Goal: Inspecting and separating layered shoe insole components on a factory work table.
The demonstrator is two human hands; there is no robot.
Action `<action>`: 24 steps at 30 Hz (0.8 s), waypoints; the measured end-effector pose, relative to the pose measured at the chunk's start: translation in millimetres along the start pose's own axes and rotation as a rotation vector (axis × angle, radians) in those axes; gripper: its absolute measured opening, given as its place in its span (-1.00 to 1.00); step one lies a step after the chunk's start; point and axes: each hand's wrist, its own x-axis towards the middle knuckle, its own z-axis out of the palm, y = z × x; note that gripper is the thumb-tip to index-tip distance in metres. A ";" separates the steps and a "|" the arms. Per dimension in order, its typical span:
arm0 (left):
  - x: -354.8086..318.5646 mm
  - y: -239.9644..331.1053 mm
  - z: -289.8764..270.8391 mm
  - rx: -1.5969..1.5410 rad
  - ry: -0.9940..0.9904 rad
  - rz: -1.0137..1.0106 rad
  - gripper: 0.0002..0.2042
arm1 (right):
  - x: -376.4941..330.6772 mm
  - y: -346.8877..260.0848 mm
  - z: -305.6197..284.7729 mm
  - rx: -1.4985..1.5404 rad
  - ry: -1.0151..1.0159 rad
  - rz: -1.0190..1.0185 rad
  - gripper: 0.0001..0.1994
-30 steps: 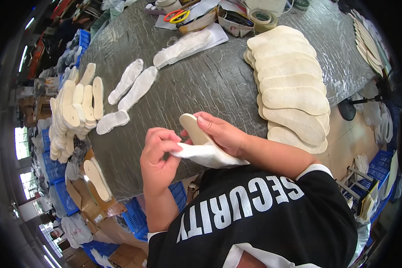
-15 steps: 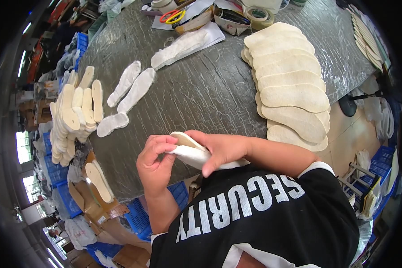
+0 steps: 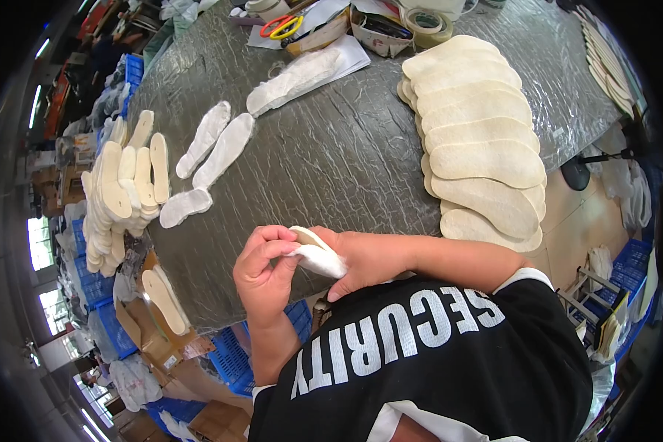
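Note:
Close to my body, over the table's near edge, both hands hold a shoe insole (image 3: pixel 321 259) with a cream top and a white fluffy layer. The fingers of my left hand (image 3: pixel 264 267) pinch its far end, where the two layers stand a little apart. My right hand (image 3: pixel 361 258) wraps round its body, thumb underneath and fingers behind; the palm hides much of the insole. Ahead to the left lie several loose white fluffy insoles (image 3: pixel 225 151). To the right, a fanned stack of cream insoles (image 3: pixel 479 132) spreads over the table.
A heap of cream insoles (image 3: pixel 118 184) sits at the table's left edge (image 3: pixel 155 243). At the back are red-and-yellow scissors (image 3: pixel 281 28), tape rolls (image 3: pixel 429 28) and papers. Blue crates (image 3: pixel 232 361) and a cardboard box (image 3: pixel 151 331) stand below on the left.
The insole has turned more upright and bent between my hands. My left hand has shifted slightly right, and my right thumb has moved down along the fluffy side.

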 end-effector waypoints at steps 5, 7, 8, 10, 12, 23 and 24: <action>0.5 3.0 0.3 0.026 -0.021 0.004 -0.85 | -2.3 -8.5 -2.0 -0.010 -0.026 0.033 -0.32; 2.5 7.1 4.0 0.051 -0.022 0.019 -0.84 | -5.3 -8.4 -3.0 -0.041 0.013 -0.006 -0.38; 2.6 9.9 7.6 0.052 -0.019 0.020 -0.84 | -6.6 -8.3 -3.7 -0.042 0.010 -0.007 -0.38; 1.3 16.5 14.5 -0.199 0.073 -0.052 -0.79 | -9.6 -8.0 -5.3 0.031 0.048 -0.032 -0.37; 0.6 19.7 10.6 -0.212 0.077 -0.076 -0.78 | -12.3 -11.6 -7.3 0.005 0.029 -0.047 -0.36; 6.0 25.7 1.5 0.254 -0.120 0.120 -0.84 | -11.7 -1.0 -3.5 -0.052 0.028 -0.181 -0.37; 3.4 27.6 3.7 0.225 -0.095 0.069 -0.86 | -13.2 -4.0 -4.4 -0.056 0.030 -0.174 -0.37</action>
